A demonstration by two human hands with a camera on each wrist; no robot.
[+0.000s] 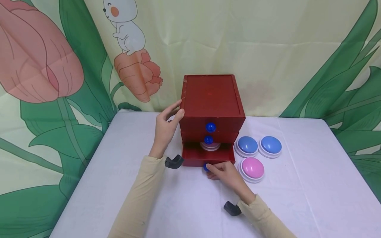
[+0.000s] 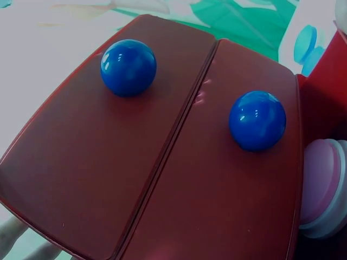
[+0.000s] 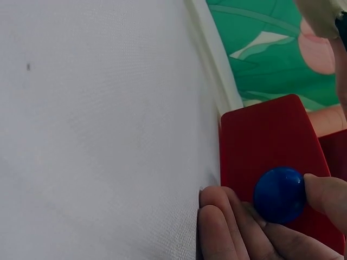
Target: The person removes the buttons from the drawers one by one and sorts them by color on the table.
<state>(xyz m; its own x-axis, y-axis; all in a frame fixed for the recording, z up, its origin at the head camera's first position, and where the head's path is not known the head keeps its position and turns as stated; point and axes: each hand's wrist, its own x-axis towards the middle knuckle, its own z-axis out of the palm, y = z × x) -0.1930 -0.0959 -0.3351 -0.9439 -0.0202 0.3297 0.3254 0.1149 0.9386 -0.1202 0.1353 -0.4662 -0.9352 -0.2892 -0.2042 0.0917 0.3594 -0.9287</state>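
Observation:
A dark red cabinet with three drawers (image 1: 209, 96) stands at the back of the table, a blue round knob on each drawer front. The bottom drawer (image 1: 193, 162) is pulled out, and a pink push light with a white rim (image 2: 320, 184) lies inside it, partly hidden under the upper drawers. My right hand (image 1: 224, 173) pinches the bottom drawer's blue knob (image 3: 279, 195) between thumb and fingers. With its fingers extended, my left hand (image 1: 166, 129) rests against the cabinet's left side. The upper two knobs (image 2: 128, 67) show close up in the left wrist view.
Right of the cabinet lie two blue push lights, one nearer (image 1: 247, 145) and one farther right (image 1: 271, 145), with a pink one (image 1: 252, 168) in front of them. A patterned curtain (image 1: 268, 66) hangs right behind the white-covered table (image 1: 312, 172).

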